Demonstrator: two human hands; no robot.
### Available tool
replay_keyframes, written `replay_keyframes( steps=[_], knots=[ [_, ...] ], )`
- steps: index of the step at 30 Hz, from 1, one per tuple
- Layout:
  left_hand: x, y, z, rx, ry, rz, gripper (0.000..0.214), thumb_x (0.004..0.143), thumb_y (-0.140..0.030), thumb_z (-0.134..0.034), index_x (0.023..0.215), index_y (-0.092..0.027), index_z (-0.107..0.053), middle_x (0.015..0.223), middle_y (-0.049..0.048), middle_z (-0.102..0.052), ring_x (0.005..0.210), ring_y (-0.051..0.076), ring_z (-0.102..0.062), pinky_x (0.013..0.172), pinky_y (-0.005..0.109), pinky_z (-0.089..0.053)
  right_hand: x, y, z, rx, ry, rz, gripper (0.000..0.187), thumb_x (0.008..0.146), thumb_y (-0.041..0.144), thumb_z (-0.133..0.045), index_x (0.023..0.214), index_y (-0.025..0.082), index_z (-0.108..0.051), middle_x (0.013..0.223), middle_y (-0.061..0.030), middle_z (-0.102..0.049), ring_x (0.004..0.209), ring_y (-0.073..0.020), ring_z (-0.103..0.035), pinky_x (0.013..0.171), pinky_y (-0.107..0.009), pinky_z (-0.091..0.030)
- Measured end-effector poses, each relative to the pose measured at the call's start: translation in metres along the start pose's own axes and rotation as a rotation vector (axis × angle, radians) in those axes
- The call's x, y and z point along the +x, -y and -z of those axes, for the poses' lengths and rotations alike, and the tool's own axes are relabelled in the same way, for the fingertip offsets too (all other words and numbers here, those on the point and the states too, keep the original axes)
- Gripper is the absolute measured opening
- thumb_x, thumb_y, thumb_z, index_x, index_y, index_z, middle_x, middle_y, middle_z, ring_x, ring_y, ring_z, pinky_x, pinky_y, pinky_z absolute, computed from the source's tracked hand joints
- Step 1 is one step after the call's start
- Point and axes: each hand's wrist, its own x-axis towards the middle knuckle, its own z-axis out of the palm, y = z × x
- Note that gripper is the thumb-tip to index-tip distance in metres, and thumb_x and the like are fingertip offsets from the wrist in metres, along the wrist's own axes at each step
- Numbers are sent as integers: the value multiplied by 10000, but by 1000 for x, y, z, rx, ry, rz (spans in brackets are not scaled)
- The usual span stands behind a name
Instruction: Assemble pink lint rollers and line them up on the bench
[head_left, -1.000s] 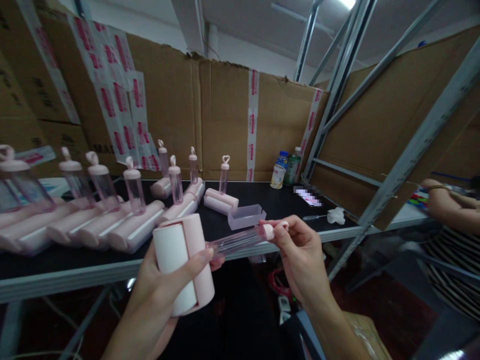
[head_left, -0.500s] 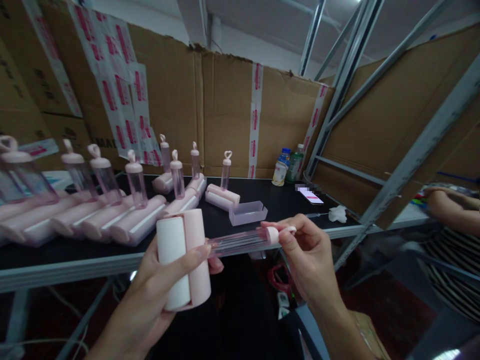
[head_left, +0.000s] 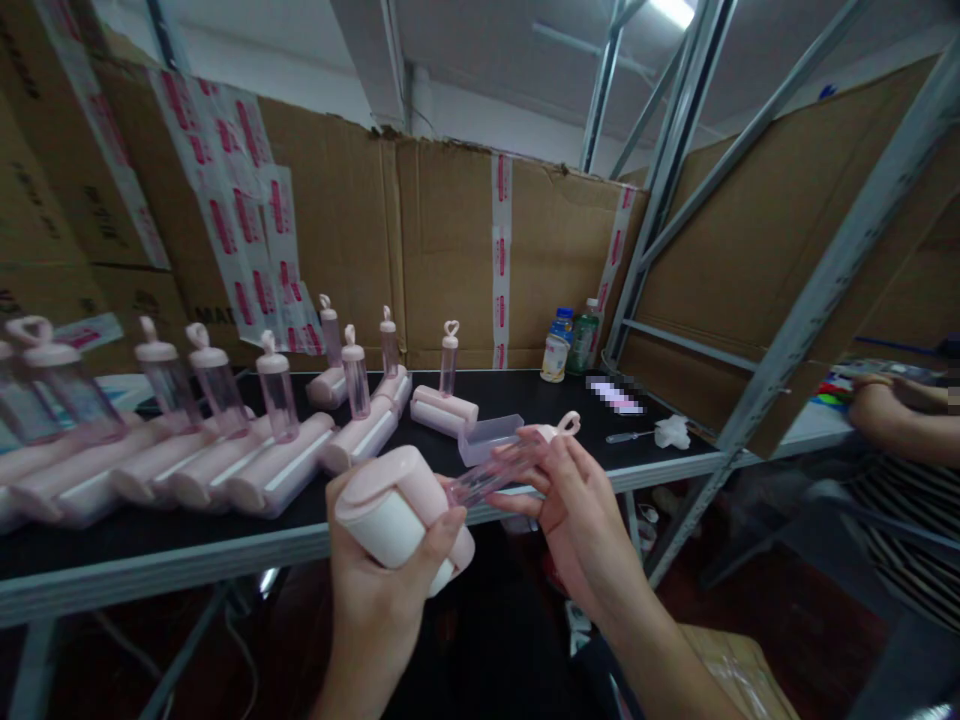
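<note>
A pink and white lint roller [head_left: 390, 515] is held in front of me, over the table's front edge. My left hand [head_left: 386, 600] wraps round its head, the thumb across the pink cover. Its clear pink handle [head_left: 491, 475] points up and to the right. My right hand [head_left: 581, 510] is closed on the handle's capped end, where a small loop [head_left: 570, 424] stands out past the fingers. Just behind the handle, a translucent lilac cover [head_left: 480, 440] lies on the black table [head_left: 540, 400].
Several similar lint rollers [head_left: 281, 465] stand with handles up along the left and back. Two bottles [head_left: 556, 345], a phone [head_left: 615, 394], a small screwdriver [head_left: 626, 438] and crumpled white tissue [head_left: 673, 431] are at right. Cardboard [head_left: 442, 250] walls the back. Another person's arm [head_left: 900, 405] shows far right.
The lint roller's head has tilted and moved right, and its handle now slopes upward. My right hand has shifted its fingers along the handle's end. The view has tipped up slightly.
</note>
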Motion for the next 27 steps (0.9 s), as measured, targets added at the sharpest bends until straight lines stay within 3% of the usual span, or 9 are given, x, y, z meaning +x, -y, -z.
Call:
replay_keyframes(
  steps=[5, 9, 12, 15, 18, 21, 27],
  knots=[
    [8, 29, -4, -9, 119, 19, 546, 784, -417, -834, 1192, -231, -523, 1125, 57, -718, 1021, 244, -724, 890, 332, -583, 28, 24, -2, -196, 44, 137, 326, 902, 434, -775, 1052, 189, -622, 960, -62, -768, 839, -183, -763, 639, -236, -641],
    [24, 39, 1, -2, 149, 17, 470, 844, -423, -781, 1202, -236, -541, 1151, 66, -717, 1120, 234, -680, 981, 343, -519, 83, 56, 5, -368, 64, 456, 337, 877, 404, -786, 1032, 221, -550, 902, -14, -717, 848, -189, -759, 720, -280, -634],
    [31, 40, 6, 35, 140, 62, 447, 868, -423, -753, 1210, -227, -542, 1122, 79, -727, 1108, 247, -681, 986, 375, -500, 132, 62, 14, -542, 131, 601, 325, 882, 404, -759, 1004, 236, -510, 901, 1, -662, 846, -186, -738, 731, -292, -605],
    [34, 46, 11, 58, 135, 65, 444, 872, -423, -745, 1207, -219, -536, 1097, 83, -729, 1080, 249, -692, 976, 388, -509, 169, 50, 26, -662, 206, 612, 285, 902, 397, -710, 998, 237, -495, 917, -10, -658, 853, -189, -724, 720, -293, -578],
    [36, 56, 17, 88, 148, 57, 442, 875, -438, -737, 1198, -211, -539, 1074, 88, -732, 1051, 250, -702, 938, 382, -532, 186, 32, 35, -687, 249, 575, 271, 910, 387, -687, 1010, 235, -487, 926, -14, -667, 877, -197, -726, 752, -304, -571],
    [38, 62, 19, 115, 147, 63, 437, 875, -438, -735, 1191, -208, -542, 1064, 86, -730, 1051, 247, -703, 926, 371, -542, 186, 20, 40, -712, 275, 533, 278, 918, 400, -675, 1053, 234, -498, 912, -14, -687, 868, -199, -719, 764, -311, -563],
    [34, 51, 13, 114, 133, 94, 404, 880, -407, -728, 1175, -204, -540, 1042, 72, -713, 1039, 238, -703, 948, 371, -547, 175, 10, 38, -810, 320, 453, 242, 957, 381, -630, 1122, 227, -543, 947, -18, -706, 873, -185, -691, 798, -303, -545]
  ],
)
